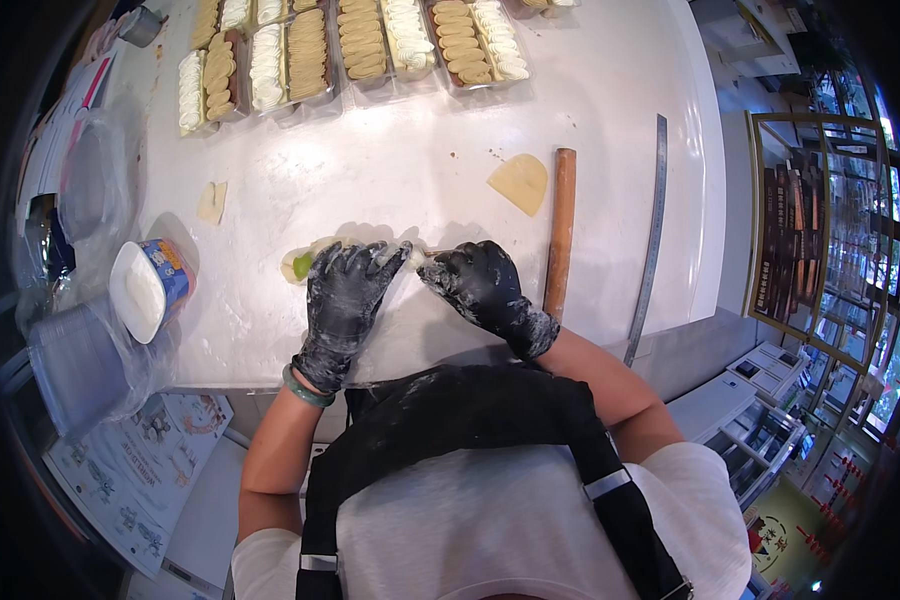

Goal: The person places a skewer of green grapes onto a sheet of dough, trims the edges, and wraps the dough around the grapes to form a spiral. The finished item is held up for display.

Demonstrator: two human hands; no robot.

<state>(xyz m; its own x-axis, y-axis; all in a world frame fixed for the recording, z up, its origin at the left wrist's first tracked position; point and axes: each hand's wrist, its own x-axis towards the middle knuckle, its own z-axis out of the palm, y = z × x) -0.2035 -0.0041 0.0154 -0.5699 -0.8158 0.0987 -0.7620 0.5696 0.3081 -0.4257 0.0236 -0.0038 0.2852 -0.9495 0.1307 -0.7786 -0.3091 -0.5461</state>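
Both my hands wear black gloves dusted with white powder. My left hand (349,289) curls over a piece of pale dough (321,246) on the white table. A bright green piece (301,265) shows at the dough's left end; the rest is mostly hidden under the fingers. My right hand (484,289) is closed in a pinch around a thin, stick-like thing (439,253), too small to name surely. Between the two hands a small pale lump (418,258) shows at the fingertips.
A wooden rolling pin (561,225) and a metal ruler (649,232) lie on the right. A cut dough sheet (521,184) and a dough scrap (212,202) lie beyond my hands. Left are a tub of white powder (139,292) and plastic containers (82,360). Boxed cream-piped cakes (292,56) stand behind.
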